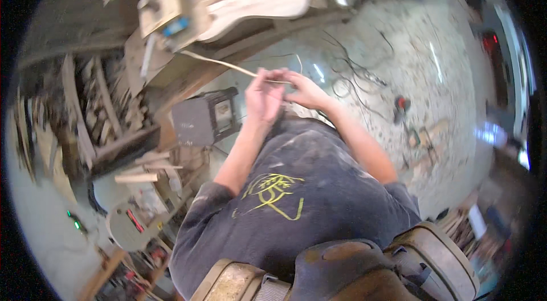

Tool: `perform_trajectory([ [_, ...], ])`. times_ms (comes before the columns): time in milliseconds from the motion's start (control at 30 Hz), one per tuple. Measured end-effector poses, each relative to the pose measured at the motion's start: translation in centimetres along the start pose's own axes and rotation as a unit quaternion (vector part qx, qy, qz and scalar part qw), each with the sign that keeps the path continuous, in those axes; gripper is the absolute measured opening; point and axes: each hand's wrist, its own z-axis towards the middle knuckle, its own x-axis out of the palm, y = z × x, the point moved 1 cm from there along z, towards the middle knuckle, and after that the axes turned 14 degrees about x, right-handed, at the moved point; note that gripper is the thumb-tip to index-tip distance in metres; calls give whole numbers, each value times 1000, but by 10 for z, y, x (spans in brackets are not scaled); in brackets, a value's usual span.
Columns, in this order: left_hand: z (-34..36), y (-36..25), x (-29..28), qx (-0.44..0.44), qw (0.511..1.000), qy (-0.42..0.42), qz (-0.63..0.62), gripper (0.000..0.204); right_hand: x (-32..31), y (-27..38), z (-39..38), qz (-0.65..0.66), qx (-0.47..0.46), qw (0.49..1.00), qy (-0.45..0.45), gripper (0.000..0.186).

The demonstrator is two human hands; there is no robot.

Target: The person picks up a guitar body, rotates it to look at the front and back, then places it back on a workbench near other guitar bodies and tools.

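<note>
Both hands met in front of the body: the left hand (263, 98) and right hand (305, 91) pinched a thin pale strip (222, 63) that ran up-left toward the bench (188, 81). Bent too sharply, it could probably snap (it looked slender). Motion blur hid the fingertips and the strip's far end.

The person wears a dark grey T-shirt (307, 187) with short sleeves, and it has pale dust marks all over the cloth. In the lower middle of the frame the shirt carries a yellow line drawing (273, 194). The forearms are bare, with no watch and no glove. At the bottom edge sits a worn black and tan padded harness (342, 269).
</note>
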Motion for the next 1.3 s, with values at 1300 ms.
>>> perform_trajectory([
  [1300, -104, 327, 114, -129, 371, 755, 525, 23, -31, -104, -288, 354, 204, 868, -283, 49],
])
